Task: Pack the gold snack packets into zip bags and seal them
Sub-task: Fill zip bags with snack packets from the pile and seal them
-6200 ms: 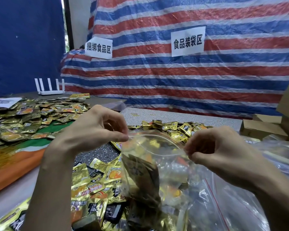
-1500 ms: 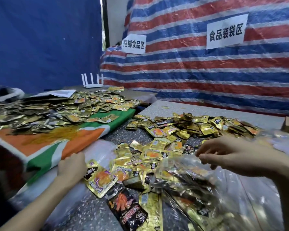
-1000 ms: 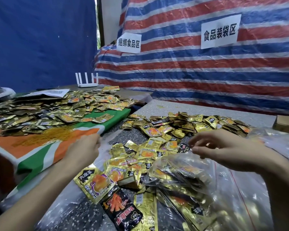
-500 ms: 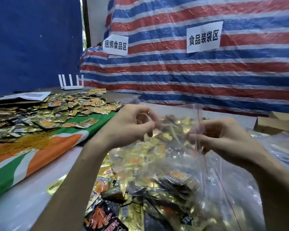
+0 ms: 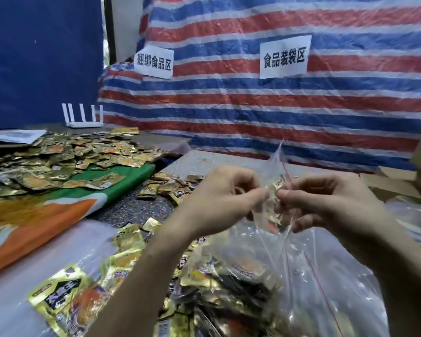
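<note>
Zip bag (image 5: 258,259) top in left hand (image 5: 219,200) and right hand (image 5: 326,203) grip

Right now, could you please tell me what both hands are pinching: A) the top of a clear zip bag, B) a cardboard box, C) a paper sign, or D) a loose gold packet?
A: the left hand and right hand pinch the mouth of the clear zip bag, which holds gold packets.

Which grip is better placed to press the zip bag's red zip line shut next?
Probably the right grip: it pinches the zip bag at the red zip line, which runs down beneath it. The left grip pinches alongside.
</note>
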The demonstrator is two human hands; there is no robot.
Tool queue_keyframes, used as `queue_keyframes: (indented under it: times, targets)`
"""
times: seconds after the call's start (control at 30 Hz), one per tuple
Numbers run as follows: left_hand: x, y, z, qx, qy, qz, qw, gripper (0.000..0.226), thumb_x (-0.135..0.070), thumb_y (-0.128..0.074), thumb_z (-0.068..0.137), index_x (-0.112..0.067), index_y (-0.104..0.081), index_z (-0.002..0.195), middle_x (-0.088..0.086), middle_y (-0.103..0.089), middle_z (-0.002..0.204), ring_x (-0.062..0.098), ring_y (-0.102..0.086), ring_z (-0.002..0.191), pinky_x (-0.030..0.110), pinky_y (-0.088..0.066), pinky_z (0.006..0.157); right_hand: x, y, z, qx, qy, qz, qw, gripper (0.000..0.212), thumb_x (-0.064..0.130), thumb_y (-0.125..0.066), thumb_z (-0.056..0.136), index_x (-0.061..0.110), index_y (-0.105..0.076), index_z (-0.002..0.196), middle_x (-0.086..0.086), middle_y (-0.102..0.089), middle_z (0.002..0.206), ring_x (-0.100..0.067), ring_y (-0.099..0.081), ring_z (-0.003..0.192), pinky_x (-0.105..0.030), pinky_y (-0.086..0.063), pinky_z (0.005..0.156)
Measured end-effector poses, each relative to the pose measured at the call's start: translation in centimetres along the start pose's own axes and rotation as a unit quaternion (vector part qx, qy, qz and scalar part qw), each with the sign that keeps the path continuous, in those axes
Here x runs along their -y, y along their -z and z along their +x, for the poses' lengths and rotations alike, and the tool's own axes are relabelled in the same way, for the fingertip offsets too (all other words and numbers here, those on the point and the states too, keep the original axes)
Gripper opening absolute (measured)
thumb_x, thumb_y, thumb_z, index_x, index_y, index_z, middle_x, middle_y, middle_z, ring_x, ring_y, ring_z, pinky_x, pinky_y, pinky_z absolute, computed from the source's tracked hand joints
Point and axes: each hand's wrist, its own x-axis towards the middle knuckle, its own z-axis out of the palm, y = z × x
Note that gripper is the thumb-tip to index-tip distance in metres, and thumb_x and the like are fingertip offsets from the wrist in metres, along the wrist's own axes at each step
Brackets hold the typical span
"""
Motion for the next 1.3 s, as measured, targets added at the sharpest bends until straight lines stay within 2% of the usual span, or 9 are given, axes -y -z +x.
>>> queue_keyframes:
  times: [0.07, 0.23, 0.4, 0.6, 0.73, 0.83, 0.93, 1.13, 1.3]
  targets:
    - [0.3, 1.6, -0.3, -0.006, 0.014, -0.021, 1.0, 0.027, -0.009, -0.061, 0.094, -0.003, -0.065, 0.067, -0.001, -0.065, 0.059, 0.006, -0.06, 0.054, 0.018, -0.047, 0.053, -0.4, -0.1, 0.3, -0.034, -0.011, -0.014, 0.999, 0.002, 0.0, -0.072, 0.079, -0.002, -0.07, 0.08, -0.016, -0.07, 0.068, -0.025, -0.059, 0.055, -0.022, -0.048, 0.042]
    - [0.9, 5.6, -1.0, -0.125, 0.058, -0.042, 0.99, 0.031, -0.023, -0.058, 0.073, -0.016, -0.053, 0.044, -0.006, -0.048, 0.046, 0.008, -0.046, 0.045, 0.017, -0.041, 0.044, -1.0, -0.5, 0.4, -0.145, 0.164, -0.177, 0.959, 0.034, 0.005, -0.083, 0.074, 0.024, -0.063, 0.093, 0.003, -0.066, 0.093, -0.02, -0.052, 0.062, -0.028, -0.048, 0.055]
    - [1.1, 6.4, -1.4, -0.146, 0.113, -0.076, 0.98, 0.037, -0.008, -0.056, 0.084, -0.012, -0.054, 0.046, 0.006, -0.052, 0.041, 0.014, -0.046, 0.034, 0.016, -0.035, 0.034, -0.7, -1.6, -0.8, 0.097, 0.317, -0.211, 0.919, 0.025, 0.0, -0.071, 0.085, 0.021, -0.075, 0.097, 0.011, -0.062, 0.121, -0.006, -0.06, 0.074, -0.011, -0.043, 0.059]
    - [3.3, 5.9, -0.2, -0.124, 0.185, -0.062, 0.973, 0.023, -0.004, -0.055, 0.084, -0.003, -0.054, 0.061, 0.002, -0.047, 0.039, 0.015, -0.039, 0.031, 0.017, -0.03, 0.032, -0.2, -1.2, -1.5, 0.28, 0.127, -0.324, 0.895, 0.025, 0.052, -0.06, 0.092, 0.031, -0.072, 0.096, 0.025, -0.069, 0.081, -0.001, -0.06, 0.064, -0.009, -0.039, 0.053]
    - [4.4, 5.4, 0.2, 0.049, 0.18, -0.076, 0.979, 0.038, -0.035, -0.062, 0.093, -0.013, -0.064, 0.062, 0.009, -0.061, 0.055, 0.018, -0.053, 0.041, 0.019, -0.038, 0.039, -0.1, 0.4, -1.6, 0.229, 0.125, -0.3, 0.918, 0.012, 0.03, -0.062, 0.097, 0.028, -0.067, 0.086, 0.013, -0.07, 0.082, -0.003, -0.063, 0.065, -0.014, -0.046, 0.057]
    - [5.6, 4.4, 1.1, 0.032, 0.184, -0.078, 0.979, 0.052, -0.063, -0.055, 0.088, -0.014, -0.067, 0.08, 0.008, -0.072, 0.074, 0.017, -0.062, 0.052, 0.02, -0.042, 0.042, -0.1, 2.3, -1.3, 0.145, 0.143, -0.273, 0.94, 0.016, 0.031, -0.058, 0.097, 0.025, -0.068, 0.086, 0.001, -0.07, 0.081, -0.012, -0.064, 0.067, -0.033, -0.053, 0.06]
    - [8.2, 1.1, 3.6, -0.063, 0.188, 0.001, 0.98, 0.034, -0.047, -0.056, 0.096, -0.016, -0.067, 0.088, -0.003, -0.073, 0.076, 0.007, -0.062, 0.054, 0.02, -0.044, 0.046, -0.5, 3.6, -0.9, 0.063, 0.164, -0.273, 0.946, 0.016, 0.032, -0.057, 0.089, 0.024, -0.07, 0.083, -0.001, -0.067, 0.076, -0.018, -0.061, 0.068, -0.042, -0.051, 0.061]
    - [10.9, -8.1, 10.1, 0.112, 0.211, 0.069, 0.969, 0.03, -0.029, -0.066, 0.094, 0.0, -0.071, 0.102, 0.014, -0.072, 0.097, 0.021, -0.064, 0.081, 0.04, -0.057, 0.084, -1.0, 4.8, -0.5, 0.043, 0.149, -0.275, 0.949, 0.016, 0.028, -0.06, 0.086, 0.019, -0.071, 0.079, -0.009, -0.064, 0.073, -0.023, -0.058, 0.067, -0.04, -0.046, 0.061]
    - [10.8, -13.3, 13.0, 0.104, 0.235, -0.048, 0.965, 0.019, -0.009, -0.058, 0.097, 0.0, -0.062, 0.114, 0.012, -0.063, 0.104, 0.03, -0.066, 0.1, 0.039, -0.054, 0.091, -1.4, 5.5, -0.2, 0.005, 0.15, -0.265, 0.953, 0.014, 0.031, -0.06, 0.083, 0.024, -0.072, 0.081, -0.003, -0.066, 0.072, -0.019, -0.061, 0.067, -0.043, -0.049, 0.063]
